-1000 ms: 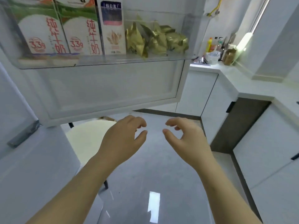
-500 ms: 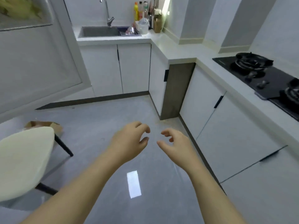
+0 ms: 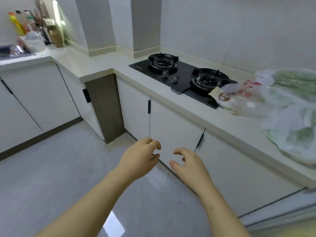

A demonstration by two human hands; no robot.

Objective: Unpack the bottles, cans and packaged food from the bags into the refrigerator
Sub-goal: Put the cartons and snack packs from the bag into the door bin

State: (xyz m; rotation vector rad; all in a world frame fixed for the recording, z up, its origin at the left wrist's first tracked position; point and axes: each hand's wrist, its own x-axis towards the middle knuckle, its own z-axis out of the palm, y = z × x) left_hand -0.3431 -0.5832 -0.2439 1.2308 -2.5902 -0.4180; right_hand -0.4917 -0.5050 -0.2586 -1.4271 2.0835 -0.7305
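Both my hands, left hand (image 3: pixel 138 159) and right hand (image 3: pixel 189 165), hang empty, fingers loosely curled, above the floor (image 3: pixel 51 177); plastic bags (image 3: pixel 282 106) lie on the counter (image 3: pixel 171 100).

The refrigerator door with its cartons and gold packets, seen a second ago, is no longer in view, and the pale chair is gone as well. The sink corner is now pushed to the far left, while the gas hob (image 3: pixel 181 77) is brought to the middle of the surface (image 3: pixel 106 64). Translucent bags (image 3: pixel 282 106) with packaged food and greens are newly seen on the right, blurred.
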